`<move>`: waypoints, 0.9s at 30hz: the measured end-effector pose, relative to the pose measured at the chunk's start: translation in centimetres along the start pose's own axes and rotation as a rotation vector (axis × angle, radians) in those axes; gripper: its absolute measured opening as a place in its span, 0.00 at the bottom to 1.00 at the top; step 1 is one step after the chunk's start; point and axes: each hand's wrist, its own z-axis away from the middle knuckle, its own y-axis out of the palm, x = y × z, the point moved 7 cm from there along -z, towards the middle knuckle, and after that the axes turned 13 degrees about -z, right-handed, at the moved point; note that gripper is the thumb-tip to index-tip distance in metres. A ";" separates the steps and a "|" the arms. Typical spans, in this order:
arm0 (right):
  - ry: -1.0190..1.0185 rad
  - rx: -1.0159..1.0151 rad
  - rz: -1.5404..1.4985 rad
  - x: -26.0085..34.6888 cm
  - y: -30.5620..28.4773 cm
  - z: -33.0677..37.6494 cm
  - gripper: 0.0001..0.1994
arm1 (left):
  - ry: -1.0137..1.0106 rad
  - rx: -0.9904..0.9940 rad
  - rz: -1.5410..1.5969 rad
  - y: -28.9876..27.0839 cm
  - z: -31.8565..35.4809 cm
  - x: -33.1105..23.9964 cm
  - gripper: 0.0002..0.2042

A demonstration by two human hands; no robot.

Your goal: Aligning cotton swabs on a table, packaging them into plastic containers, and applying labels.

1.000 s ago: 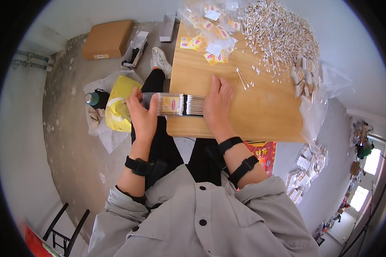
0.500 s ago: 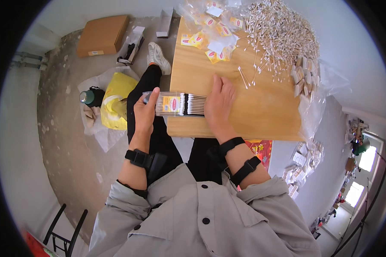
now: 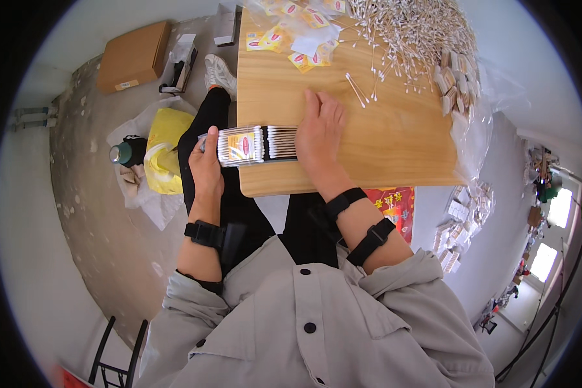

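Note:
My left hand [image 3: 205, 167] is closed round the left end of a clear plastic packet of cotton swabs [image 3: 241, 146] with a yellow label, its thumb lying along the top. The packet juts past the table's left edge. Just right of it, across a narrow black strip, lies a row of white-tipped cotton swabs [image 3: 281, 142]. My right hand [image 3: 320, 132] covers the right end of that row, fingers bent and together, pointing toward the far side. What lies under its palm and fingers is hidden. Two loose cotton swabs [image 3: 357, 90] lie on the table beyond it.
A wooden table [image 3: 394, 152] carries a big heap of swabs [image 3: 414, 32], yellow labels [image 3: 275, 39] in clear plastic and bundled swabs [image 3: 458, 81]. Left on the floor are a yellow bag [image 3: 165, 152], a green-topped bottle [image 3: 121, 152] and a cardboard box [image 3: 134, 57].
The whole view has shifted, so table, hands and packet appear farther left and slightly higher. Both hands keep nearly the same hold and place on the table.

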 end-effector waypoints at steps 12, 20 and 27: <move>-0.005 -0.007 -0.026 0.2 0.4 0.4 0.17 | 0.030 0.066 0.057 0.5 0.3 0.2 0.13; -0.028 0.013 -0.037 1.9 1.3 0.5 0.18 | 0.014 0.018 0.041 0.0 0.4 -0.1 0.13; -0.025 0.024 -0.039 2.9 1.8 0.1 0.18 | 0.080 -0.066 -0.002 0.2 0.7 -1.2 0.11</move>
